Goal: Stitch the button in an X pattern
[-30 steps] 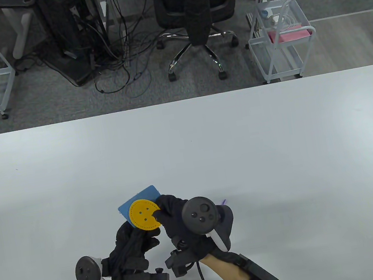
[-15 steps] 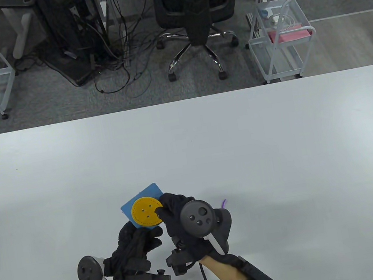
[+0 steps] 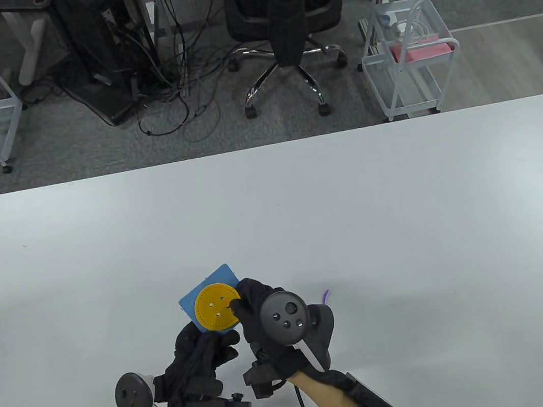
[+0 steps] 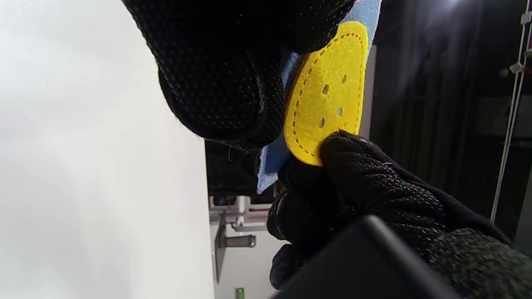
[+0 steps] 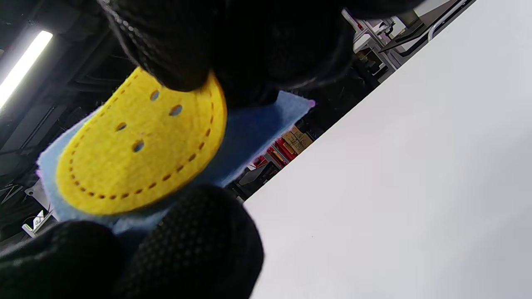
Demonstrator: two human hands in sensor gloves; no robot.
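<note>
A yellow felt button point(image 3: 217, 309) with four holes and a dashed rim lies on a blue felt square point(image 3: 221, 276), held just above the table. My left hand point(image 3: 209, 338) grips the square's near edge from below, thumb on top. My right hand point(image 3: 240, 305) pinches the button's right rim with thumb and finger. In the left wrist view the button point(image 4: 328, 91) stands on edge between my left fingers point(image 4: 224, 83) and the right hand. In the right wrist view the button point(image 5: 137, 153) and blue felt point(image 5: 253, 124) sit under my right fingers point(image 5: 174, 45). No needle shows.
A short purple thread end point(image 3: 325, 295) pokes out beside my right hand's tracker. The white table point(image 3: 408, 223) spreads wide on all sides. Beyond its far edge stand an office chair point(image 3: 285, 11), wire carts and cables on the floor.
Both hands and the felt piece have drifted slightly right and away from me. My right thumb has slid a little further onto the button's rim.
</note>
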